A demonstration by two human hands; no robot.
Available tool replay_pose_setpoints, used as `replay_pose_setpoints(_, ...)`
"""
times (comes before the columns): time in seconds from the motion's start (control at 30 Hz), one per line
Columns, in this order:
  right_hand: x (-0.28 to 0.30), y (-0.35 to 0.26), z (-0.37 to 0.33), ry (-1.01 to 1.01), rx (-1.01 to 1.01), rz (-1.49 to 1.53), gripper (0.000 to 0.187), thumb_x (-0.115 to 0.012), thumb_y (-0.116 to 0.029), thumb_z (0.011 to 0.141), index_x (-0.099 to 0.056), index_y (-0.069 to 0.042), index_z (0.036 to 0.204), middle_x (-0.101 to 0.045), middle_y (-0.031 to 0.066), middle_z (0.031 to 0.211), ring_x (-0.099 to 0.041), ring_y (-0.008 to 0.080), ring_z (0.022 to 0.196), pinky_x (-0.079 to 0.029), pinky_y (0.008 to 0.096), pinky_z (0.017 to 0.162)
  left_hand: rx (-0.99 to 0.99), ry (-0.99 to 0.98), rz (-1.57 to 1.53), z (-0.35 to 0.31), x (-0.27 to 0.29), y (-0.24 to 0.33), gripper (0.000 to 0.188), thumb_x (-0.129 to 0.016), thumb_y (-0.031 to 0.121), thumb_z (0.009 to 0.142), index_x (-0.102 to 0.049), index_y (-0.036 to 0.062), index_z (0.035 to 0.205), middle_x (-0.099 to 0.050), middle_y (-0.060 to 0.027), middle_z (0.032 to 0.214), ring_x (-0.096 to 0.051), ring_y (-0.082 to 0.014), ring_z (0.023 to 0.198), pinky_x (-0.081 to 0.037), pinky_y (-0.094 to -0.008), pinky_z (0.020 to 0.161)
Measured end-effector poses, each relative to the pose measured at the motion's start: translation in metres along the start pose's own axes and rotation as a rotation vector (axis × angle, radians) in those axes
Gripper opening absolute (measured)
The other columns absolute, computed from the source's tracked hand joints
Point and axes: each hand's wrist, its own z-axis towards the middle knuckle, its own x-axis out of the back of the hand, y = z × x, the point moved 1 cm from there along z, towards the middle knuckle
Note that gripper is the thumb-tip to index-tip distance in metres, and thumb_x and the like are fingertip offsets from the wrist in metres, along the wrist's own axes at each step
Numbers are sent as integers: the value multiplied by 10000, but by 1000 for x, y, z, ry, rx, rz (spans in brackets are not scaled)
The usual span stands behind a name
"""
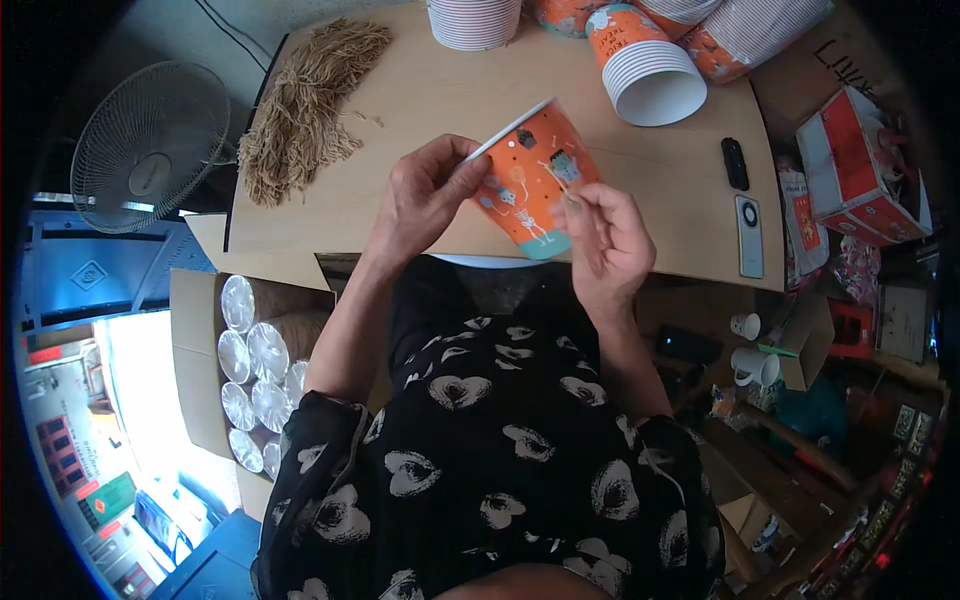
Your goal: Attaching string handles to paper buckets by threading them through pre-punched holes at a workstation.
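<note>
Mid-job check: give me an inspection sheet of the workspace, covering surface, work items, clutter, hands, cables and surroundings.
Surface: light wood tabletop, partly covered.
Work items: orange cup, held tilted; tan strings bundled at left; nested cups lying at far right.
Clutter: phone and small black object near the right edge.
Hands: left hand grips the cup near its rim; right hand is at its side, exact grip unclear.
Cables: thin dark cable by the wall, upper left.
Surroundings: fan and open carton at left; red-and-white box at right.

A grey wall stands behind a tan table.
</note>
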Motion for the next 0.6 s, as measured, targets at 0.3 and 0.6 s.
replay_pose_setpoints(0.3, -24, -9, 10, -29, 81, -63, 121, -674, -60, 950, -615, 27, 1008, -691, 70, 869, -649, 116, 773, -536, 272, 735, -19, 49, -74, -9, -4, -1, 200, -709, 130, 947, -649, -46, 1020, -713, -46, 853, -641, -59, 810, -526, -226, 719)
replay_pose_setpoints(0.6, -29, -4, 10, -47, 36, -45, 113, -661, -68, 962, -614, 22, 1011, -703, 75, 883, -647, 113, 786, -521, 265, 727, -87, 91, 11, -14, -4, 1, 174, -723, 97, 927, -659, -49, 996, -710, -43, 840, -638, -57, 804, -539, -234, 696)
